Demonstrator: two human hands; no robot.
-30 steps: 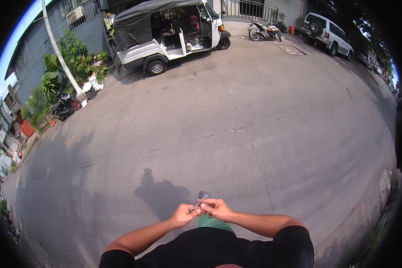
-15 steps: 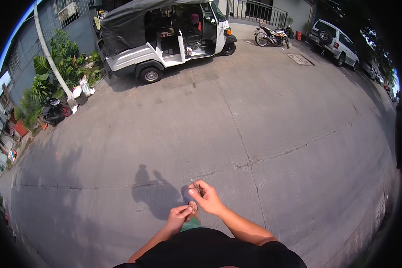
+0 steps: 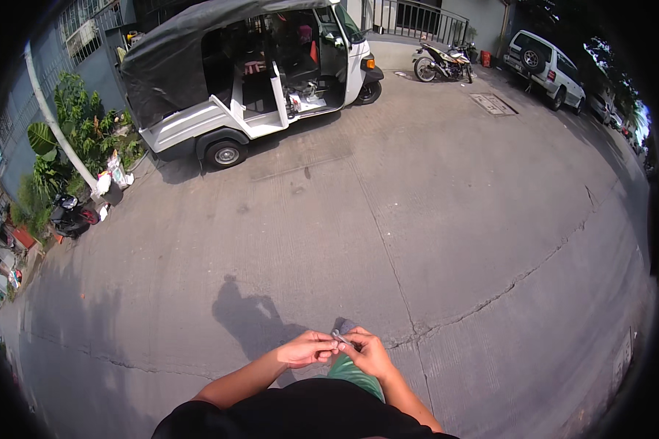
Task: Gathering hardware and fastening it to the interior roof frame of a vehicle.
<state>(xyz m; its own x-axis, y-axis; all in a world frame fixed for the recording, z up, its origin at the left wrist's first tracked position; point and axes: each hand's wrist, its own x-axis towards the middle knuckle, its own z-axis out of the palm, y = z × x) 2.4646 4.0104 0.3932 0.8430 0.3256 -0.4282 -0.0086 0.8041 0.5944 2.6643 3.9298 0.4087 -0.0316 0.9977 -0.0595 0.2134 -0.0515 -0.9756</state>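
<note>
In front of my dark shirt and green shorts, my two hands meet low in the middle of the view. My right hand (image 3: 367, 353) grips a small silver metal tool (image 3: 341, 338) that looks like a wrench. My left hand (image 3: 306, 350) pinches at the tool's left end, thumb and fingertips close together. My hands partly hide the tool, and a foot shows just beyond them.
A white three-wheeler (image 3: 249, 102) with a dark canopy stands across the concrete road (image 3: 307, 234). A motorcycle (image 3: 441, 64) and white SUV (image 3: 545, 66) are parked at back right. Plants (image 3: 73, 110), a leaning pole (image 3: 62, 139) and a scooter (image 3: 69, 216) line the left.
Half a second ago my right hand was raised with the tool, apart from my left; now they meet again. The three-wheeler appears nearer and lower in view, as my viewpoint has moved forward.
</note>
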